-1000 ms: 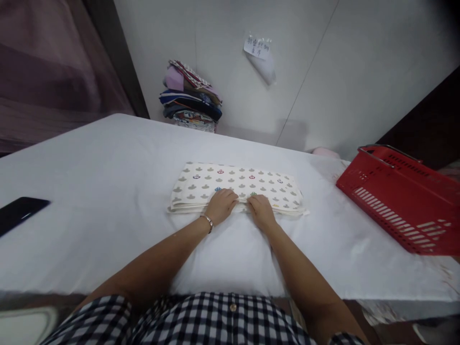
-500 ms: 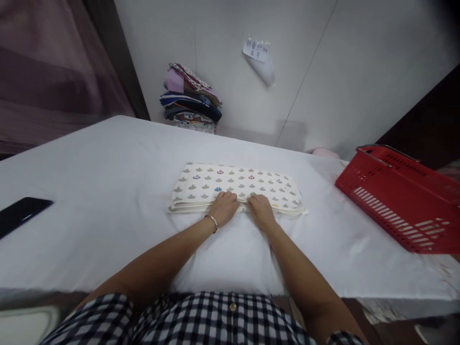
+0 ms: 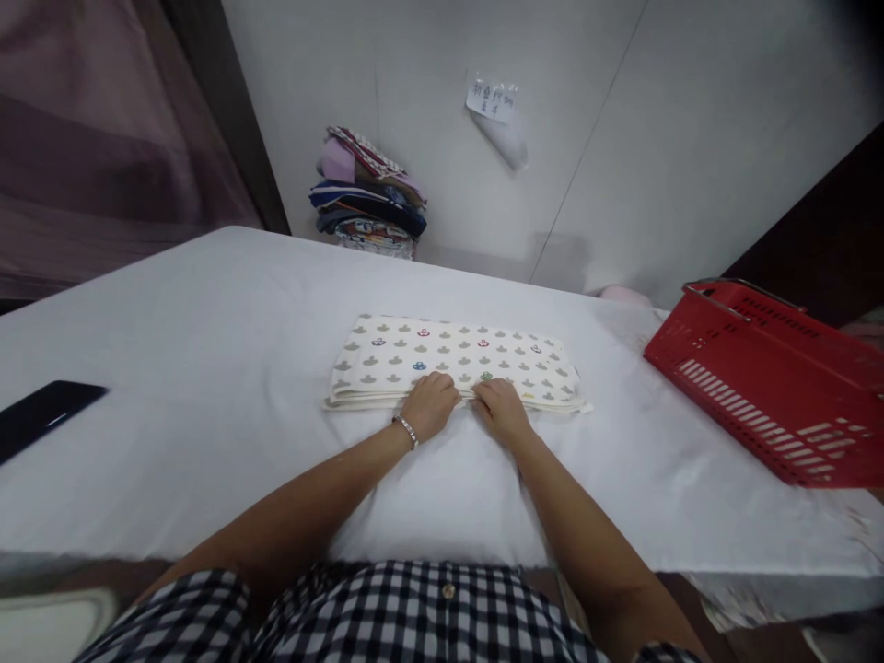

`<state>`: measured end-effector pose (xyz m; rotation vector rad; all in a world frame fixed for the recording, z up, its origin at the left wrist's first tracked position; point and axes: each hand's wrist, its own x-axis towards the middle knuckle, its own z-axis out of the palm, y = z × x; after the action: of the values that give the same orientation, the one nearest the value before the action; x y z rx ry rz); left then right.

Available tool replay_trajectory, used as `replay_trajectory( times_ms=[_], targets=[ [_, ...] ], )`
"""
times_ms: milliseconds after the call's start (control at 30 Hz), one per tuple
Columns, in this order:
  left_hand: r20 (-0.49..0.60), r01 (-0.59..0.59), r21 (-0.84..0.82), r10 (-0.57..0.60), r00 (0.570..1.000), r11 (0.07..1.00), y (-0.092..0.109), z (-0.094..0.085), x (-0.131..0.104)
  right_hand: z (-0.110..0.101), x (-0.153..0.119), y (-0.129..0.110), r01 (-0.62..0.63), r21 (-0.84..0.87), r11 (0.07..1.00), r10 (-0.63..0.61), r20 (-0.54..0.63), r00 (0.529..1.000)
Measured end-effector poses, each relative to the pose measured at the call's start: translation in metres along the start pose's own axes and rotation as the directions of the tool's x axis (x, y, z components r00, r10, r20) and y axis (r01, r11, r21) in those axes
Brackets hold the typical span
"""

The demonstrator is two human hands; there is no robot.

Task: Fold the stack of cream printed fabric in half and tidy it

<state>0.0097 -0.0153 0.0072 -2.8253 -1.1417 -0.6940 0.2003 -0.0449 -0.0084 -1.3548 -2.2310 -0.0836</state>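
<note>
A cream cloth (image 3: pixel 448 352) with grey shapes and a few coloured ones lies folded in layers as a long rectangle on the white-covered table (image 3: pixel 227 387). My left hand (image 3: pixel 431 405), with a bracelet at the wrist, is closed on the near edge of the cloth, just left of its middle. Close beside it on the right, my right hand (image 3: pixel 503 410) grips the same edge, fingers bent over the layers. A small gap separates the two hands. The thumbs are mostly hidden.
A red basket (image 3: pixel 766 387) with metal handles rests at the table's right. The dark phone-like object (image 3: pixel 48 412) is at the left edge. Beyond the far edge, a pile of folded fabrics (image 3: pixel 369 193) stands against the wall, where a paper sign (image 3: pixel 493 99) hangs.
Both hands have shifted very slightly towards me at the cloth's near edge, still gripping it. The cloth has hardly moved.
</note>
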Motion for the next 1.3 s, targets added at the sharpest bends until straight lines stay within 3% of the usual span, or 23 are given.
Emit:
replay_trajectory(
  times_ms=[233, 367, 533, 700, 933, 1300],
  targets=[
    [-0.028, 0.002, -0.075, -0.004, 1.000, 0.997, -0.002, 0.000, -0.007, 0.004, -0.002, 0.004, 0.010, -0.016, 1.000, -0.010, 0.003, 1.000],
    [-0.034, 0.078, -0.015, -0.079, 0.996, 0.997, -0.007, -0.002, -0.016, 0.006, -0.004, 0.007, 0.019, -0.010, 1.000, -0.019, 0.006, 1.000],
    [0.011, 0.158, 0.076, -0.159, 0.987, 0.984, -0.022, -0.008, -0.023, 0.008, -0.004, 0.008, 0.009, -0.016, 1.000, -0.008, 0.009, 1.000],
    [-0.013, 0.207, 0.122, -0.207, 0.978, 0.971, -0.044, -0.016, -0.035, 0.005, -0.005, 0.006, 0.016, -0.013, 1.000, -0.016, 0.013, 1.000],
    [-0.003, 0.099, 0.182, -0.100, 0.995, 0.978, -0.065, -0.030, -0.061, 0.005, -0.006, 0.003, 0.087, 0.002, 0.996, -0.087, -0.031, 0.996],
    [-0.018, 0.055, 0.140, -0.053, 0.998, 0.989, -0.067, -0.036, -0.069, 0.003, -0.010, 0.001, 0.086, 0.010, 0.996, -0.086, -0.037, 0.996]
  ],
)
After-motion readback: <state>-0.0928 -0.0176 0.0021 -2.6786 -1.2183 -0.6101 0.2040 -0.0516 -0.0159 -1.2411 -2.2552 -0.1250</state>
